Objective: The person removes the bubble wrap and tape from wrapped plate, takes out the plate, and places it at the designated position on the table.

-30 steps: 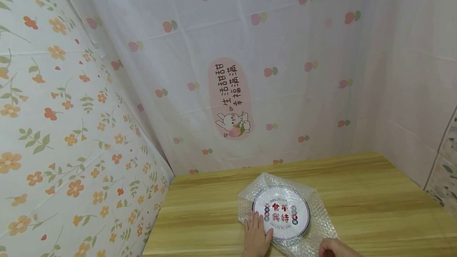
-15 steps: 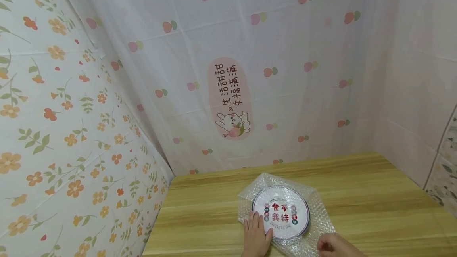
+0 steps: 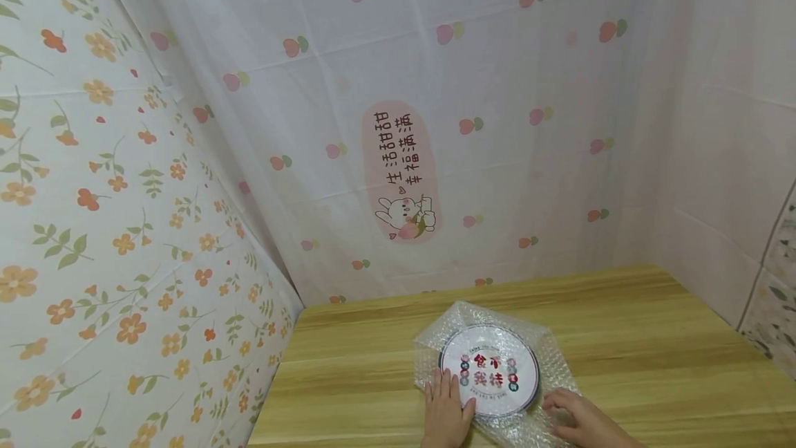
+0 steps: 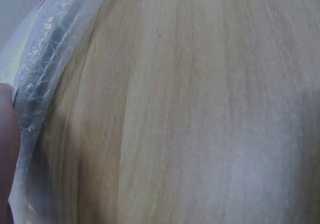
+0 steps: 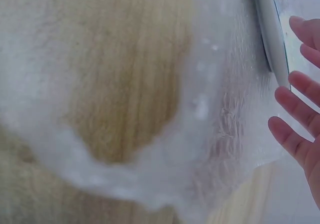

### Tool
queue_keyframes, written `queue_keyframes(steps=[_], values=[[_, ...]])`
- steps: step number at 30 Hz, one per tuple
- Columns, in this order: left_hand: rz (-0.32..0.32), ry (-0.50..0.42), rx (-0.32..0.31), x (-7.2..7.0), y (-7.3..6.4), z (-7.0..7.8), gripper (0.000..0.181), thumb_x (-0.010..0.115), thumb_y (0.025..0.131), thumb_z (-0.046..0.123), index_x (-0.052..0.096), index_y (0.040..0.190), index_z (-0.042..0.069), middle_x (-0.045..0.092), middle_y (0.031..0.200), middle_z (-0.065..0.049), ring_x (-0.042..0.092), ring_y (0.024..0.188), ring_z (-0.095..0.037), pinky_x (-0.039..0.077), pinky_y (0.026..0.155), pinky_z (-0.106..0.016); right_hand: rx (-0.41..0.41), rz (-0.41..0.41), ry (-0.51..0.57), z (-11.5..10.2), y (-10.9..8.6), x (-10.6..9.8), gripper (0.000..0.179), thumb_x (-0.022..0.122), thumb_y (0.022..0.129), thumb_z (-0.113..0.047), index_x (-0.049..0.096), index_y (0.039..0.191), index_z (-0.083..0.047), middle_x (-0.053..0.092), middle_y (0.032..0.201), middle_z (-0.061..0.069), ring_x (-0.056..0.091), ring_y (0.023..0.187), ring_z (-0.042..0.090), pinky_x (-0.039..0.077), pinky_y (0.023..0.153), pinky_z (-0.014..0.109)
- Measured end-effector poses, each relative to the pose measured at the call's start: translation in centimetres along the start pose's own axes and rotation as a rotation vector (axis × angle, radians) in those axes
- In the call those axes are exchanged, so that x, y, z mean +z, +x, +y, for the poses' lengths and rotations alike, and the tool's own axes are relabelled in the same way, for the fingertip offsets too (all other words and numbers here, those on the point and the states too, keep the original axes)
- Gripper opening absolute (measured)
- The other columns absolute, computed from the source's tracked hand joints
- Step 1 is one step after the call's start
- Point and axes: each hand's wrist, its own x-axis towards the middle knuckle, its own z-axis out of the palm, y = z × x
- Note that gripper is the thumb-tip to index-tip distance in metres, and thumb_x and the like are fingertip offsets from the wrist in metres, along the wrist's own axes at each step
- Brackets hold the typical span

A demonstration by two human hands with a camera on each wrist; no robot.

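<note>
A round white plate (image 3: pixel 489 370) with a dark rim line and red printed characters lies on a sheet of clear bubble wrap (image 3: pixel 553 358). My left hand (image 3: pixel 444 410) rests flat with straight fingers on the plate's lower left edge. In the left wrist view, bubble wrap (image 4: pixel 47 59) runs along the plate's side, with part of my left hand (image 4: pixel 7 139) at the edge. My right hand (image 3: pixel 578 417) is over the wrap's lower right part, beside the plate. The right wrist view shows its fingers (image 5: pixel 295 107) spread apart near the plate's rim, pinching nothing.
The wood-grain table (image 3: pixel 653 344) extends on both sides of the wrap. A fruit-print cloth (image 3: pixel 528 178) hangs behind it, and a floral cloth (image 3: pixel 155 227) stands at the left. In the right wrist view, a loose wrap edge (image 5: pixel 115 176) curves upward, blurred.
My right hand has moved slightly up and left toward the plate, its curled fingers opening out. The wrap's right corner has shifted inward. My left hand and the plate stay put.
</note>
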Motion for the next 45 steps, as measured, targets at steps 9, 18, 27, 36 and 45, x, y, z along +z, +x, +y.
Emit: queue_keyframes(steps=[9, 18, 27, 36, 45], values=[[-0.009, -0.004, 0.0, -0.1, 0.0, 0.1, 0.056, 0.041, 0.089, 0.044, 0.051, 0.12, -0.003, 0.045, 0.129, -0.017, 0.032, 0.125, -0.033, 0.027, 0.096, -0.051, -0.027, 0.128, -0.137, -0.1, 0.2, 0.4, 0.029, 0.072, 0.072, -0.014, 0.058, 0.096, -0.007, 0.057, 0.098, 0.004, 0.052, 0.094, 0.012, 0.047, 0.072, 0.029], [0.048, 0.011, 0.028, 0.2, -0.1, -0.1, 0.055, 0.042, 0.089, 0.043, 0.053, 0.117, -0.003, 0.047, 0.126, -0.018, 0.035, 0.122, -0.034, 0.03, 0.094, -0.051, 0.016, 0.172, -0.21, -0.4, 0.5, 0.8, 0.033, 0.073, 0.071, -0.018, 0.059, 0.099, -0.008, 0.057, 0.099, 0.008, 0.052, 0.095, 0.014, 0.046, 0.073, 0.029], [0.091, 0.024, 0.041, 0.5, -0.1, -0.2, 0.054, 0.044, 0.088, 0.043, 0.055, 0.116, -0.002, 0.048, 0.125, -0.017, 0.036, 0.121, -0.035, 0.03, 0.092, -0.051, 0.006, 0.211, -0.24, -0.1, 0.8, 1.2, 0.035, 0.074, 0.068, -0.015, 0.06, 0.099, -0.006, 0.056, 0.1, 0.013, 0.052, 0.095, 0.017, 0.038, 0.083, 0.016], [0.048, 0.006, 0.029, 0.4, -0.1, -0.2, 0.055, 0.042, 0.09, 0.043, 0.053, 0.117, -0.003, 0.046, 0.126, -0.018, 0.034, 0.123, -0.034, 0.029, 0.094, -0.052, 0.091, 0.139, -0.214, -0.3, 1.2, 0.9, 0.031, 0.071, 0.073, -0.019, 0.06, 0.1, -0.006, 0.055, 0.102, 0.014, 0.052, 0.096, 0.021, 0.046, 0.077, 0.031], [0.061, 0.026, 0.022, 0.8, 0.0, -0.2, 0.054, 0.044, 0.088, 0.043, 0.054, 0.117, -0.001, 0.047, 0.126, -0.017, 0.035, 0.123, -0.033, 0.029, 0.093, -0.051, 0.072, 0.141, -0.256, -0.3, 1.6, 0.7, 0.032, 0.071, 0.073, -0.019, 0.059, 0.099, -0.005, 0.055, 0.102, 0.015, 0.052, 0.093, 0.028, 0.047, 0.074, 0.036]])
